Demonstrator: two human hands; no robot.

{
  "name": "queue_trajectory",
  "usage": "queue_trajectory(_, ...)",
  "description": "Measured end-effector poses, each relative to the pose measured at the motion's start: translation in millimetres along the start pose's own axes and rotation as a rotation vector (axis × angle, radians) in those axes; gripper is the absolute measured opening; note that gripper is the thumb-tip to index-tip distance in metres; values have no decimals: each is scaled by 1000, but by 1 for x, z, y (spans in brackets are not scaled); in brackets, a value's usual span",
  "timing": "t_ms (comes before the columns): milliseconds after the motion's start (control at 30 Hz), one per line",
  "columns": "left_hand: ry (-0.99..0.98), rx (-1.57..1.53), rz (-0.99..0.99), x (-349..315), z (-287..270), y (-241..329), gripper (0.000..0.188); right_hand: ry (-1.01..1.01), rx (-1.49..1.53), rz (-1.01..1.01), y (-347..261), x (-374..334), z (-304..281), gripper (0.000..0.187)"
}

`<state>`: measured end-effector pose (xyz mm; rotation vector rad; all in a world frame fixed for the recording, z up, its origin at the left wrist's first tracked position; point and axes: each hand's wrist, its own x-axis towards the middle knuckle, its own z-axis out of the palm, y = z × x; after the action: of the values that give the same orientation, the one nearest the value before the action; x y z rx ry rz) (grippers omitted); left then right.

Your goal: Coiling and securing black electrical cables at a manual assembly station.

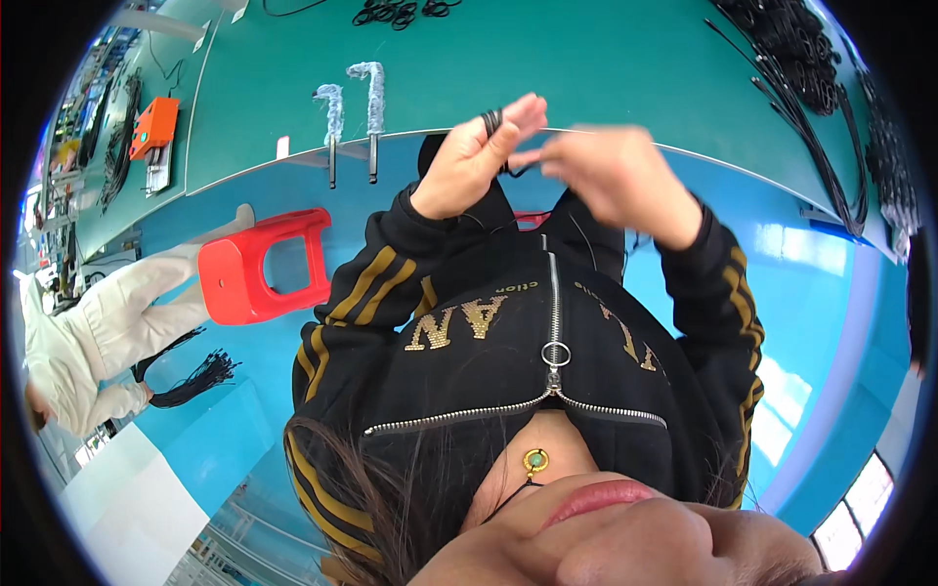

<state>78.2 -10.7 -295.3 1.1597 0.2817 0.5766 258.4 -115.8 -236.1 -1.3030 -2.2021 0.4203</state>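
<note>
From where I stand, looking along the head view, the person's left hand (471,158) is raised just in front of the table edge, fingers stretched out nearly straight, with dark loops of thin black cable (491,122) sitting around them. The right hand (616,176) is close beside it, its fingers partly curled. It is too blurred for me to tell whether it grips anything, though a short stretch of dark cable shows between the two hands.

To my mind, the loops call for an even, gentle pull: each turn laid next to the last, the left fingers held steady, and nothing drawn so tight that the cable kinks or is hard to slip off. A thin strand near the right sleeve (708,234) could snag if it hangs slack.

On the green tabletop (586,59), two hooked rods (375,98) wrapped in pale, fluffy stuff poke their dark ends past the edge, left of the hands; a careless left elbow might knock them. Small black coils (391,13) lie at the far side, a heap of black cables (787,49) at the right, and an orange box (154,127) at the left. A red plastic stool (234,278) stands on the blue floor, near the left arm. Beyond it, a co-worker in white (127,303) has a bundle of black cables (200,381).
</note>
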Motion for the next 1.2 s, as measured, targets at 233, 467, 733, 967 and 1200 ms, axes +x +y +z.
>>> queue_trajectory(233,-262,-200,-316,-20,7,20,55,211,447,79,48,24,24,13)
queue_trajectory(467,45,-511,-30,-6,-13,34,49,80,781,571,25,-15,81,19)
queue_trajectory(733,216,86,63,-1,-16,5,53,9,238,277,-21,-25,30,12)
queue_trajectory(967,-153,-132,-243,-23,6,4,48,253,290,174,29,18,9,8)
queue_trajectory(1200,-90,-324,-190,-17,-11,25,48,118,602,527,41,-2,74,14)
